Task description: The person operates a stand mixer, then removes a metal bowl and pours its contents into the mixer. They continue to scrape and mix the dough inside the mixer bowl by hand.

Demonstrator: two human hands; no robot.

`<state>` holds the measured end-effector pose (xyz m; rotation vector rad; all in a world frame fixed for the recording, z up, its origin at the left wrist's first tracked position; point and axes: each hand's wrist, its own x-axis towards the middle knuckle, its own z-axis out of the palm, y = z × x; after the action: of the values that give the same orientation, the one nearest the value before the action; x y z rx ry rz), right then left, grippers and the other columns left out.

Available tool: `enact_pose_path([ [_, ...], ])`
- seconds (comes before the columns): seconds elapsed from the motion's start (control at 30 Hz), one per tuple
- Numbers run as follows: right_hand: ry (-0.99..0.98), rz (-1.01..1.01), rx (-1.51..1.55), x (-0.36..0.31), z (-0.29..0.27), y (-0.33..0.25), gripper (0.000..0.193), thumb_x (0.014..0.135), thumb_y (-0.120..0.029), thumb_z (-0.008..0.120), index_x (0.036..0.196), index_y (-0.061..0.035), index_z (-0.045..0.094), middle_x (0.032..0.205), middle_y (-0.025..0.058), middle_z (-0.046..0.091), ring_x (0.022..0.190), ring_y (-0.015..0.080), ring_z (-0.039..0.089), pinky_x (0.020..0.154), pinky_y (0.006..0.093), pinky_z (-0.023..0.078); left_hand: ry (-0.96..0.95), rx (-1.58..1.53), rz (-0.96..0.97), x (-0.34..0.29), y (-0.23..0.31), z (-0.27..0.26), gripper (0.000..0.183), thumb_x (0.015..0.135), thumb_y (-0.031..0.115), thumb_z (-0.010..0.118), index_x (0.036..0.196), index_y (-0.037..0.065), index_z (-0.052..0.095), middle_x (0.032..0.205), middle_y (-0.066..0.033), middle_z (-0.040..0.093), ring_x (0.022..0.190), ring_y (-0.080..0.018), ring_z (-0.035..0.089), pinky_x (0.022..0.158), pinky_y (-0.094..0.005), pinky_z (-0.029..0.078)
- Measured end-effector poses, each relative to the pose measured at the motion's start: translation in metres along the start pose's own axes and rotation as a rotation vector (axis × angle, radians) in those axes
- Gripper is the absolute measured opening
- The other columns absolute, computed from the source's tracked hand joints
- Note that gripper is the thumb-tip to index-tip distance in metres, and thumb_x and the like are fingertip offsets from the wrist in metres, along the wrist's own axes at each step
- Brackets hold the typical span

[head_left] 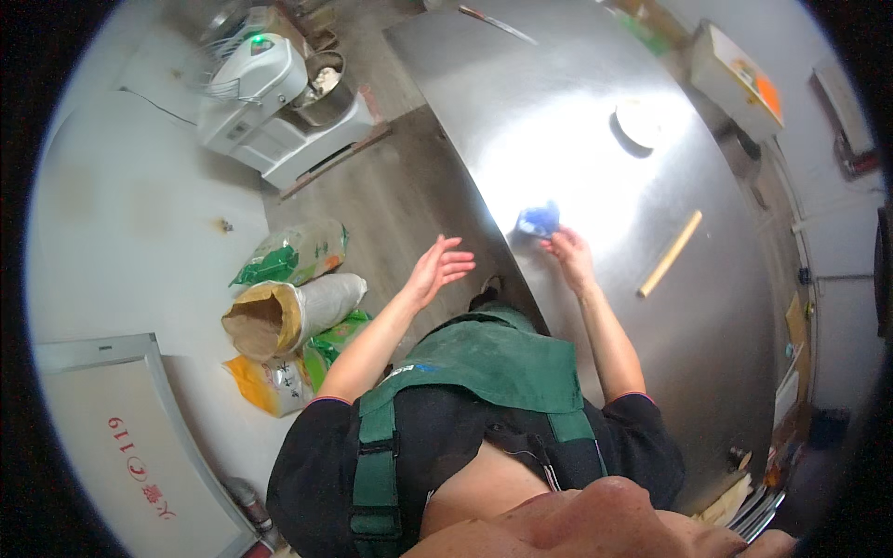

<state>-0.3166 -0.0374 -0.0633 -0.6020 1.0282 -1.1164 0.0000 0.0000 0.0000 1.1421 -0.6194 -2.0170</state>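
Observation:
My right hand point(569, 256) pinches a small blue-and-white thing point(539, 221) over the near left edge of the steel table point(595, 177). It looks like a crumpled packet, but blur hides its exact kind. Off to the left, my left hand point(440, 271) hangs in the air above the floor, fingers spread and nothing in them. To the right of my right hand lies a wooden rolling pin point(671, 254). Farther back on the table is a round white dish point(638, 124), partly lost in the glare.
A long knife point(498, 24) rests at the table's far end. On the left stand a white dough mixer point(256, 93) with a steel bowl point(326, 96) and, nearer me, an open paper sack point(270, 321) among several bags. A white bin point(735, 82) sits beyond the table's right edge.

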Motion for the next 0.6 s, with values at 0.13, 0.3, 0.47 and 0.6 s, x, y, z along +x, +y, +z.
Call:
enact_pose_path([
  [0.13, 0.177, 0.005, -0.086, 0.105, -0.019, -0.044, 0.021, 0.09, -0.01, 0.059, 0.108, 0.0018, 0.058, 0.091, 0.0079, 0.063, 0.077, 0.0166, 0.063, 0.072, 0.0293, 0.053, 0.369, 0.146, -0.025, 0.004, 0.005, -0.086, 0.06, 0.093, 0.056, 0.045, 0.131, 0.009, 0.045, 0.114, -0.0135, 0.061, 0.1, -0.0209, 0.063, 0.086, -0.0342, 0.049],
  [0.3, 0.414, -0.189, 0.195, 0.258, -0.035, -0.104, 0.029, 0.085, 0.003, 0.062, 0.11, 0.0073, 0.048, 0.097, 0.0159, 0.061, 0.079, 0.0234, 0.066, 0.072, 0.0288, 0.057, 0.803, 0.146, -0.256, -0.01, -0.02, -0.21, 0.067, 0.085, 0.063, 0.055, 0.126, 0.01, 0.049, 0.102, -0.0096, 0.063, 0.083, -0.0178, 0.064, 0.068, -0.0303, 0.051],
  [0.47, 0.559, -0.23, 0.211, 0.341, -0.06, -0.131, 0.029, 0.088, 0.006, 0.054, 0.115, 0.0132, 0.044, 0.1, 0.018, 0.056, 0.089, 0.0278, 0.063, 0.083, 0.0351, 0.058, 0.916, 0.112, -0.39, -0.058, -0.047, -0.324, 0.058, 0.085, 0.063, 0.054, 0.109, 0.009, 0.055, 0.072, -0.0059, 0.059, 0.049, -0.0178, 0.056, 0.042, -0.0249, 0.041],
  [0.6, 0.782, -0.219, 0.286, 0.394, -0.023, -0.125, 0.01, 0.088, 0.008, 0.051, 0.097, 0.0116, 0.049, 0.092, 0.018, 0.057, 0.082, 0.0288, 0.063, 0.072, 0.035, 0.061, 0.922, 0.13, -0.335, -0.077, -0.008, -0.411, 0.054, 0.086, 0.059, 0.055, 0.099, 0.007, 0.056, 0.061, -0.0038, 0.055, 0.045, -0.0163, 0.052, 0.039, -0.0268, 0.038],
])
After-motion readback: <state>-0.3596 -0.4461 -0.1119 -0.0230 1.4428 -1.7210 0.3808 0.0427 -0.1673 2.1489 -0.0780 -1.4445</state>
